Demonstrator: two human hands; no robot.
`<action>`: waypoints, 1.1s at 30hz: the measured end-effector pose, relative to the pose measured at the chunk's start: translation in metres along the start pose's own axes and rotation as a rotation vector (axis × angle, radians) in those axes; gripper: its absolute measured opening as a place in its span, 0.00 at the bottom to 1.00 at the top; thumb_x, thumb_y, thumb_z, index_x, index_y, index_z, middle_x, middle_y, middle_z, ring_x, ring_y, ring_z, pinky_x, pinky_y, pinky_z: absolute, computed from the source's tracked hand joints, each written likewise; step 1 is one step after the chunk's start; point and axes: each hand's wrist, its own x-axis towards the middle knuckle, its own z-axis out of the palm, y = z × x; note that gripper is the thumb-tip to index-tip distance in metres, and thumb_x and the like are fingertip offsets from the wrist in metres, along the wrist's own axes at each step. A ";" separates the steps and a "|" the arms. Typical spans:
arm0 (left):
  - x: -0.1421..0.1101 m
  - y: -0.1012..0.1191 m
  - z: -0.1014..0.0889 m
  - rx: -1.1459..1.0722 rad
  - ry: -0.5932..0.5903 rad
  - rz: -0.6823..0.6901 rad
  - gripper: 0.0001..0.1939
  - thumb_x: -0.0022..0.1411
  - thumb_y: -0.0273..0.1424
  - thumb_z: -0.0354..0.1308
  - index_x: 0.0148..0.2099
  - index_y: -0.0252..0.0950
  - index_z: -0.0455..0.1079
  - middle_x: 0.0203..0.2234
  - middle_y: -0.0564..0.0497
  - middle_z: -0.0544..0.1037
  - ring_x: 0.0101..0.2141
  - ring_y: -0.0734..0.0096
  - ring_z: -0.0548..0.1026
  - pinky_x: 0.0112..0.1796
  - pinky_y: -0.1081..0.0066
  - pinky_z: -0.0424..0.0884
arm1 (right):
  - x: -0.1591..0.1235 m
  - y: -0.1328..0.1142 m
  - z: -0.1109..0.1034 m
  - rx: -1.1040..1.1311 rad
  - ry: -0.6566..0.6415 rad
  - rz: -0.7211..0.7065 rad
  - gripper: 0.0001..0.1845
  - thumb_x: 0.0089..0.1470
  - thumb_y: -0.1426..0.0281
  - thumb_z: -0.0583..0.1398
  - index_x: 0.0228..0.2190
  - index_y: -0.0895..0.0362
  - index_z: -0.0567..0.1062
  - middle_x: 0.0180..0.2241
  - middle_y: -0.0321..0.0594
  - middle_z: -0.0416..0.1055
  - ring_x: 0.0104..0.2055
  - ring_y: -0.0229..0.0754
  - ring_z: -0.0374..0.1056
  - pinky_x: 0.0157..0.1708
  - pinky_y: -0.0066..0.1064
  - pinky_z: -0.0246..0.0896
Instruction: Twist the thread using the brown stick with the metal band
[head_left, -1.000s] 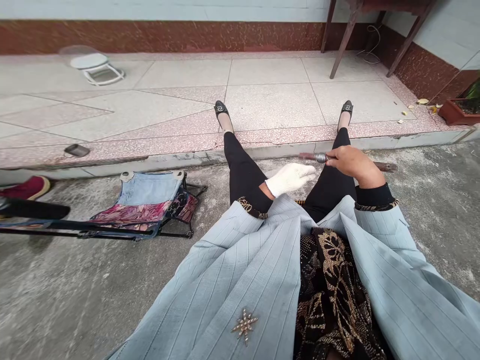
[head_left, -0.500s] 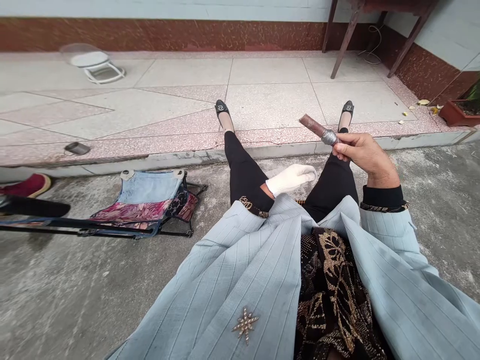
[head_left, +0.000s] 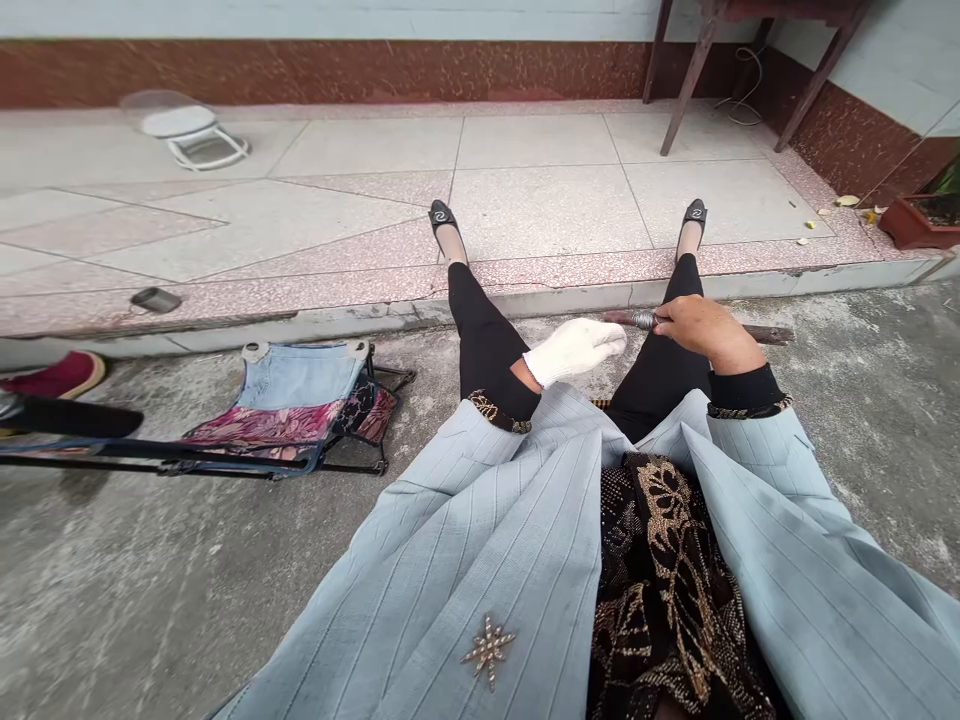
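Note:
My right hand (head_left: 703, 328), bare, is closed around a brown wooden stick (head_left: 771, 334) in front of my right knee. Silvery wire (head_left: 645, 319) is wound in tight coils near the stick's left end. The stick lies almost level and sticks out on both sides of the hand. To its left is my left hand (head_left: 576, 351) in a white knitted glove. Its fingers are pressed together close to the stick's left end, a small gap apart from it. Whether anything thin sits in those gloved fingers cannot be made out.
A folding chair (head_left: 300, 375) with denim and floral cloth stands on the concrete at left, near a person's red shoe (head_left: 64, 374). On the tiled step are a white stool (head_left: 180, 122), a small metal can (head_left: 156, 299), a wooden table (head_left: 686, 90) and a planter (head_left: 916, 225).
My right hand has come down and turned, so the stick has swung from tilted upward to nearly level. My left hand has shifted slightly left and up.

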 end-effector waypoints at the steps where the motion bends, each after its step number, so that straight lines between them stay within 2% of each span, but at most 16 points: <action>1: 0.001 -0.001 -0.002 -0.001 0.004 -0.007 0.15 0.68 0.37 0.49 0.41 0.36 0.75 0.29 0.52 0.77 0.30 0.71 0.71 0.34 0.72 0.62 | 0.001 0.000 0.000 -0.011 -0.047 -0.014 0.15 0.59 0.66 0.58 0.40 0.57 0.82 0.41 0.51 0.78 0.42 0.50 0.71 0.33 0.34 0.53; 4: 0.003 -0.006 -0.006 -0.009 0.012 0.006 0.15 0.67 0.36 0.49 0.40 0.36 0.75 0.27 0.53 0.76 0.28 0.71 0.71 0.33 0.72 0.62 | 0.002 0.002 0.000 0.003 -0.177 -0.088 0.12 0.57 0.67 0.59 0.37 0.56 0.82 0.36 0.47 0.78 0.37 0.46 0.71 0.31 0.33 0.53; 9: 0.010 -0.017 -0.007 -0.083 0.089 0.047 0.12 0.65 0.33 0.52 0.41 0.35 0.76 0.34 0.52 0.80 0.34 0.71 0.74 0.39 0.72 0.66 | 0.001 0.005 0.002 0.202 -0.391 -0.297 0.11 0.55 0.71 0.59 0.34 0.58 0.82 0.25 0.39 0.74 0.29 0.41 0.68 0.30 0.31 0.55; 11: 0.013 -0.021 -0.006 -0.145 0.080 0.048 0.12 0.64 0.32 0.52 0.41 0.35 0.76 0.33 0.53 0.80 0.34 0.71 0.74 0.39 0.72 0.67 | -0.003 0.006 0.000 0.293 -0.455 -0.396 0.13 0.54 0.70 0.59 0.35 0.59 0.83 0.25 0.38 0.74 0.28 0.40 0.66 0.30 0.31 0.56; 13: 0.015 -0.023 -0.003 -0.249 0.074 0.040 0.12 0.64 0.33 0.52 0.40 0.34 0.75 0.31 0.53 0.79 0.33 0.72 0.74 0.39 0.72 0.67 | -0.010 0.008 -0.006 0.430 -0.455 -0.501 0.16 0.55 0.65 0.59 0.39 0.59 0.83 0.27 0.38 0.75 0.29 0.40 0.66 0.32 0.31 0.58; 15: 0.014 -0.022 0.003 -0.385 0.087 0.021 0.12 0.64 0.35 0.53 0.40 0.32 0.74 0.31 0.51 0.78 0.33 0.72 0.73 0.38 0.72 0.68 | -0.017 0.012 -0.012 0.609 -0.357 -0.554 0.20 0.55 0.60 0.61 0.43 0.57 0.83 0.31 0.38 0.76 0.31 0.40 0.66 0.34 0.31 0.59; 18: 0.009 -0.012 0.017 -0.534 0.077 -0.068 0.16 0.67 0.39 0.52 0.39 0.32 0.74 0.27 0.51 0.75 0.26 0.75 0.69 0.31 0.74 0.65 | -0.022 0.017 -0.017 0.814 -0.095 -0.485 0.22 0.55 0.57 0.62 0.45 0.57 0.81 0.31 0.38 0.74 0.31 0.38 0.64 0.34 0.31 0.58; 20: 0.005 -0.004 0.025 -0.576 -0.069 -0.060 0.18 0.69 0.40 0.49 0.39 0.32 0.74 0.25 0.52 0.74 0.23 0.78 0.65 0.28 0.75 0.62 | -0.019 0.019 -0.016 0.857 0.076 -0.402 0.19 0.56 0.58 0.61 0.41 0.58 0.81 0.29 0.38 0.72 0.29 0.38 0.62 0.32 0.30 0.57; 23: 0.000 0.007 0.030 -0.595 -0.207 0.047 0.17 0.69 0.38 0.49 0.38 0.33 0.75 0.28 0.52 0.76 0.25 0.77 0.68 0.31 0.74 0.65 | -0.008 0.020 -0.007 0.769 0.281 -0.249 0.15 0.57 0.62 0.59 0.35 0.60 0.80 0.26 0.38 0.70 0.28 0.38 0.62 0.30 0.31 0.54; 26: -0.003 0.012 0.022 -0.491 -0.185 0.091 0.15 0.68 0.35 0.49 0.38 0.33 0.75 0.34 0.51 0.79 0.35 0.73 0.74 0.41 0.73 0.68 | 0.002 0.020 0.002 0.553 0.350 -0.106 0.14 0.57 0.64 0.58 0.34 0.59 0.80 0.26 0.40 0.72 0.29 0.41 0.64 0.31 0.32 0.53; 29: -0.006 0.010 0.008 -0.296 -0.072 0.020 0.15 0.68 0.36 0.50 0.40 0.34 0.75 0.33 0.51 0.79 0.36 0.71 0.75 0.42 0.72 0.67 | 0.006 0.019 0.008 0.357 0.240 -0.032 0.13 0.58 0.65 0.57 0.36 0.58 0.81 0.29 0.42 0.75 0.31 0.42 0.66 0.32 0.32 0.52; 31: -0.007 0.005 0.002 -0.195 -0.014 -0.023 0.15 0.67 0.36 0.49 0.41 0.35 0.75 0.31 0.52 0.78 0.33 0.71 0.74 0.39 0.71 0.66 | 0.007 0.016 0.009 0.253 0.079 -0.040 0.12 0.58 0.67 0.58 0.34 0.58 0.80 0.29 0.43 0.75 0.31 0.42 0.66 0.31 0.32 0.51; 33: -0.006 -0.001 -0.002 -0.148 0.012 -0.024 0.15 0.67 0.36 0.49 0.40 0.35 0.76 0.29 0.52 0.78 0.31 0.71 0.73 0.38 0.71 0.66 | 0.006 0.011 0.008 0.188 -0.130 -0.127 0.09 0.56 0.70 0.59 0.31 0.59 0.80 0.27 0.42 0.75 0.30 0.41 0.66 0.30 0.32 0.52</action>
